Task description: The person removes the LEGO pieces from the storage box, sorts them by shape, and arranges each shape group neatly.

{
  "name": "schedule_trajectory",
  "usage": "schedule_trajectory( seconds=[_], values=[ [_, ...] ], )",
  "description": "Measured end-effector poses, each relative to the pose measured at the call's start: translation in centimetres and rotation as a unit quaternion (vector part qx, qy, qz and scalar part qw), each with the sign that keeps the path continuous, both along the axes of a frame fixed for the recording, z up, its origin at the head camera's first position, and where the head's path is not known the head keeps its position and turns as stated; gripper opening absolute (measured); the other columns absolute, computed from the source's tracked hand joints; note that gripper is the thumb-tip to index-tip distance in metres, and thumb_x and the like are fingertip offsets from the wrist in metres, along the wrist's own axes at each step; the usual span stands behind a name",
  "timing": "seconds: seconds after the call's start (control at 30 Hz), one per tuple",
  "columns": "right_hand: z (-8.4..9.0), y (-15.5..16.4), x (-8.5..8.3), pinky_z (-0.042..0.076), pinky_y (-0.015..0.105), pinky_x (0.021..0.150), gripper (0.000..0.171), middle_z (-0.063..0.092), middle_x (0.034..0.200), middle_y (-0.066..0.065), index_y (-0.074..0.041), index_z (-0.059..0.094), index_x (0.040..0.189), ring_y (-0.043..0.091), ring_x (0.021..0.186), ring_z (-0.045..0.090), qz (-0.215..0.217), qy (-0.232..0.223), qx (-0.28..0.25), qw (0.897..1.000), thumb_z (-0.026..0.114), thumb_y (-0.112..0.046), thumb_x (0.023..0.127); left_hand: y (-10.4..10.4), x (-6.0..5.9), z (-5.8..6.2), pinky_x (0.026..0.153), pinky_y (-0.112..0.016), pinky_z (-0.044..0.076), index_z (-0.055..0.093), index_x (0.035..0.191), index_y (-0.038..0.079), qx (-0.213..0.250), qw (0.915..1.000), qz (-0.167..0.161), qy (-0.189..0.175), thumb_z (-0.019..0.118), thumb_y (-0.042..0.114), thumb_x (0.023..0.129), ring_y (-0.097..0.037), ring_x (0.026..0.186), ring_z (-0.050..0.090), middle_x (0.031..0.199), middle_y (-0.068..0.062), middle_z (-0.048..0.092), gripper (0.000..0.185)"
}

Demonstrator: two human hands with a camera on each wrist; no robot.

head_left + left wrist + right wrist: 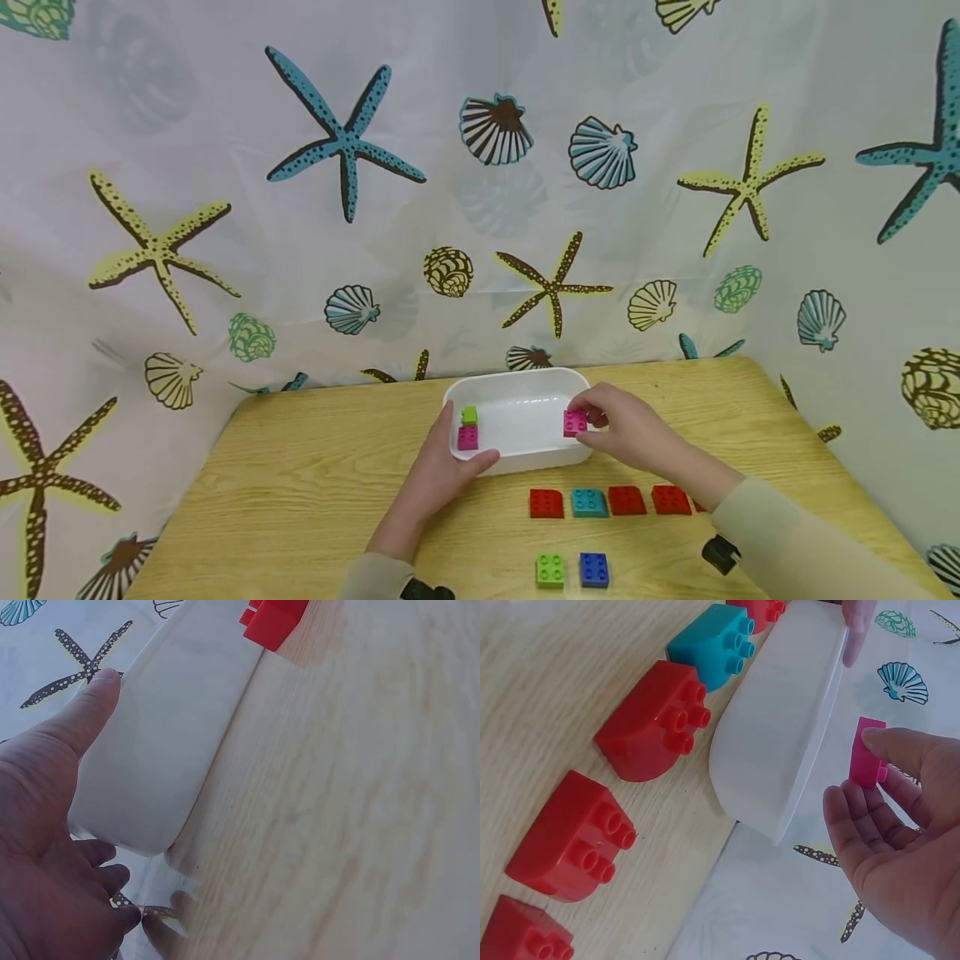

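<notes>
A white oval-cornered tub (521,460) stands near the back of the wooden table. Inside its left end lie a pink toy brick (468,438) and a lime green brick (469,415). My left hand (440,467) holds the tub's left end, thumb along the near rim; in the left wrist view the thumb (97,709) presses the rim while the fingers reach round the end. Above the tub's right end, my right hand (628,425) pinches another pink brick (574,423) between thumb and fingers. The right wrist view shows that pink brick (867,752) apart from the tub.
Before the tub runs a row of red bricks (627,500) with one teal brick (589,502) among them; the right forearm partly covers its right end. Nearer the front sit a lime brick (550,572) and a blue brick (594,570). A patterned curtain (420,208) hangs behind.
</notes>
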State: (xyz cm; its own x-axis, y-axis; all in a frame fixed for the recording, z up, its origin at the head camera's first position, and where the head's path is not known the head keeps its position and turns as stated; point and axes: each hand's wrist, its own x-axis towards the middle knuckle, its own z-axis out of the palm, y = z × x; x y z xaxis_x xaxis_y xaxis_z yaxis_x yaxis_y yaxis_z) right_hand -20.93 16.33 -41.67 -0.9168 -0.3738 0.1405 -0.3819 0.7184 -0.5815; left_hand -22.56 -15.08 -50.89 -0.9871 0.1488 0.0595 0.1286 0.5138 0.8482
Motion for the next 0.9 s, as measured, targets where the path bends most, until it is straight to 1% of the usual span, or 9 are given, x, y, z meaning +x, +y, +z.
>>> schedule_trajectory(
  seconds=[0.1, 0.33, 0.5, 0.73, 0.9],
  values=[
    [0.3, 0.6, 0.7, 0.063, 0.045, 0.097, 0.027, 0.070, 0.110, -0.001, -0.008, 0.077, 0.122, 0.022, 0.102, 0.068, 0.005, 0.006, -0.006, 1.000, 0.086, -0.008, 0.097, 0.1, -0.1, 0.0, 0.129, -0.066, 0.027, 0.012, 0.176, 0.002, 0.000, 1.0000, 0.002, 0.000, 0.092, 0.041, 0.093, -0.047, 0.163, 0.027, 0.179, -0.024, 0.025, 0.122],
    [0.9, 2.1, 2.2, 0.064, 0.041, 0.095, 0.026, 0.070, 0.110, -0.003, -0.010, 0.077, 0.120, 0.017, 0.101, 0.069, 0.014, 0.012, -0.008, 1.000, 0.087, -0.009, 0.096, 0.2, -0.2, 0.0, 0.129, -0.067, 0.028, 0.012, 0.176, 0.003, 0.000, 1.0000, 0.006, -0.005, 0.092, 0.042, 0.092, -0.048, 0.163, 0.027, 0.179, -0.024, 0.025, 0.123],
    [1.2, 3.0, 3.3, 0.065, 0.040, 0.094, 0.026, 0.070, 0.110, -0.005, -0.013, 0.078, 0.118, 0.016, 0.100, 0.068, 0.015, 0.011, -0.007, 1.000, 0.089, -0.011, 0.095, 0.3, -0.2, -0.1, 0.129, -0.066, 0.027, 0.012, 0.176, 0.002, 0.000, 1.0000, 0.006, -0.001, 0.092, 0.041, 0.093, -0.048, 0.163, 0.027, 0.179, -0.025, 0.025, 0.122],
    [1.0, 4.0, 4.5, 0.064, 0.035, 0.091, 0.026, 0.068, 0.107, -0.009, -0.019, 0.077, 0.117, 0.015, 0.099, 0.067, 0.020, -0.007, -0.006, 1.000, 0.089, -0.013, 0.095, 0.4, -0.2, 0.0, 0.129, -0.067, 0.027, 0.012, 0.176, 0.001, -0.003, 1.0000, 0.007, 0.002, 0.091, 0.039, 0.093, -0.048, 0.163, 0.028, 0.178, -0.025, 0.025, 0.121],
    [0.6, 4.6, 5.2, 0.063, 0.031, 0.088, 0.025, 0.068, 0.107, -0.010, -0.020, 0.076, 0.116, 0.014, 0.097, 0.065, 0.029, -0.025, -0.010, 0.999, 0.089, -0.014, 0.096, 0.4, -0.2, 0.1, 0.128, -0.067, 0.027, 0.012, 0.176, 0.001, -0.004, 1.0000, 0.008, 0.000, 0.091, 0.040, 0.093, -0.049, 0.163, 0.027, 0.179, -0.025, 0.025, 0.121]
  ],
)
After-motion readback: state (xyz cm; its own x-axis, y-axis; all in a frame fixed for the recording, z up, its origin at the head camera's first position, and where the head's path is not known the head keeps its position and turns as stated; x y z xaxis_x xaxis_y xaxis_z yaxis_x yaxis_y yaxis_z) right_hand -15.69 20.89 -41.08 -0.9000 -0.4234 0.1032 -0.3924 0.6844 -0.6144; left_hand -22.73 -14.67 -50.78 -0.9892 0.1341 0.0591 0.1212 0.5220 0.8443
